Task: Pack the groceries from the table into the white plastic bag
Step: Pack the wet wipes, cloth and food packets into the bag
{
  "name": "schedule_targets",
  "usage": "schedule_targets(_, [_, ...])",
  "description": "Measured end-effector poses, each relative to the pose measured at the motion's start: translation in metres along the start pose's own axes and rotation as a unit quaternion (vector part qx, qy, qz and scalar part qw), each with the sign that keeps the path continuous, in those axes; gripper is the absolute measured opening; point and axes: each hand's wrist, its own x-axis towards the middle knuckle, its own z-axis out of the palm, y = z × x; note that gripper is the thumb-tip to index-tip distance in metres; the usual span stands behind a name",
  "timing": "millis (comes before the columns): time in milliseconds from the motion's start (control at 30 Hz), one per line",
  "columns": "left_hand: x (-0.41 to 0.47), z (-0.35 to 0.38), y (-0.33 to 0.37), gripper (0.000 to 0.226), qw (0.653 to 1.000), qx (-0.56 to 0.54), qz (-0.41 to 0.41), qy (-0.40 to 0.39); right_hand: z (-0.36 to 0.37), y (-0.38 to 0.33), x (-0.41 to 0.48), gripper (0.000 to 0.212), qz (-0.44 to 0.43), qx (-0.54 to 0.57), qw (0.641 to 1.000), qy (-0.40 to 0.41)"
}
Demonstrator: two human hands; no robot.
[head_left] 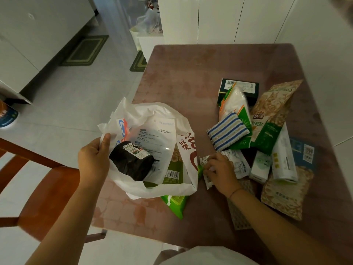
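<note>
The white plastic bag (pixel 150 115) lies open on the table's left part. Inside it are a black roll pack (pixel 129 163), a white flat packet (pixel 156 136) and a green packet (pixel 172 173). My left hand (pixel 93 159) pinches the bag's left rim and holds it open. My right hand (pixel 219 169) grips a white printed packet (pixel 236 161) with a green end, just right of the bag. Several groceries lie further right: a blue-striped cloth pack (pixel 227 132), a green-and-white bag (pixel 238 104), a dark box (pixel 248 87), oat packs (pixel 275 109) and white cartons (pixel 282 157).
The brown table (pixel 200 73) has bare surface at its far half and near front edge. A wooden chair (pixel 38 188) stands left of the table. White cabinets line the back wall. Green mats (pixel 86 50) lie on the tiled floor. A perforated mat (pixel 238 213) lies under my right forearm.
</note>
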Motion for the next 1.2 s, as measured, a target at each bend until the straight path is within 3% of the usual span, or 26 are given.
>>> schedule_targets(100, [0.001,-0.002,-0.001,0.044,1.000,0.002,-0.006,0.001,-0.024,0.006,-0.006,0.017,0.008,0.176,0.983,-0.051])
schedule_targets(167, [0.002,-0.002,-0.003,0.044,1.000,0.006,-0.002,0.000,-0.044,0.014,-0.010,0.016,0.034,0.342,0.936,-0.074])
schedule_targets(267, [0.002,0.001,-0.003,0.044,1.000,0.011,0.004,-0.004,-0.058,0.029,-0.005,0.029,0.155,0.522,0.839,0.014])
schedule_targets(333, [0.001,0.003,-0.001,0.044,1.000,0.015,0.008,-0.009,-0.055,0.034,0.002,0.038,0.245,0.546,0.798,0.070])
schedule_targets(400, [0.001,0.006,0.000,0.044,1.000,0.013,0.008,-0.010,-0.043,0.031,0.002,0.073,0.294,0.514,0.802,0.084])
schedule_targets(533, [0.003,0.007,0.001,0.045,1.000,0.011,-0.005,-0.010,-0.036,0.022,-0.001,0.091,0.323,0.440,0.829,0.122])
schedule_targets(600, [0.002,0.006,0.001,0.046,1.000,0.013,-0.006,-0.011,-0.041,0.020,0.003,0.084,0.337,0.446,0.822,0.113])
schedule_targets(733, [0.003,0.004,0.000,0.044,1.000,0.014,-0.020,-0.008,-0.063,0.002,0.009,0.046,0.325,0.487,0.808,0.064])
schedule_targets(933, [0.004,0.002,0.000,0.044,1.000,0.012,-0.005,-0.011,-0.114,-0.070,0.034,0.043,0.177,0.524,0.818,0.157])
schedule_targets(1033, [0.005,0.003,-0.001,0.044,1.000,0.003,-0.006,-0.017,-0.106,-0.113,0.052,0.039,0.117,0.533,0.817,0.183])
schedule_targets(1200, [0.006,0.004,-0.002,0.039,1.000,-0.006,0.012,-0.021,-0.038,-0.155,0.075,0.045,0.106,0.473,0.865,0.129])
